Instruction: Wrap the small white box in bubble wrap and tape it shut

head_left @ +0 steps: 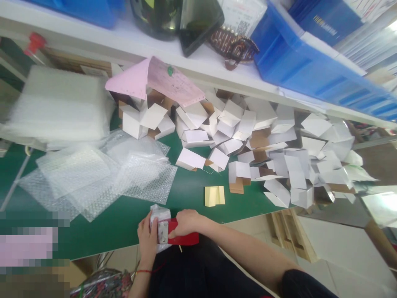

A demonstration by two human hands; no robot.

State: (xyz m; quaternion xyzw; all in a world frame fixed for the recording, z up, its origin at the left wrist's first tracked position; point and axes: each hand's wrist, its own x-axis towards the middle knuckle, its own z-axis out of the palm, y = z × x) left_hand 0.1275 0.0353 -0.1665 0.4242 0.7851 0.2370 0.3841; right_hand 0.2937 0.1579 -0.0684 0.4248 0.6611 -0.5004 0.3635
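Note:
At the front edge of the green table, my left hand (147,236) grips a bubble-wrapped packet (160,212) with its fingers curled round the side. My right hand (187,222) is closed over a red tape dispenser (190,239), whose grey metal front lies against the packet. What is inside the wrap cannot be made out. Loose bubble wrap sheets (105,169) lie overlapping to the left of my hands. Beyond my right hand sits a small yellow folded paper piece (214,196).
Many white open cartons (242,124) are heaped across the table's back and right. A stack of white foam sheets (62,105) stands at the back left. Above, a shelf (118,41) carries a blue bin (310,66). Pink paper (133,79) rests over some cartons.

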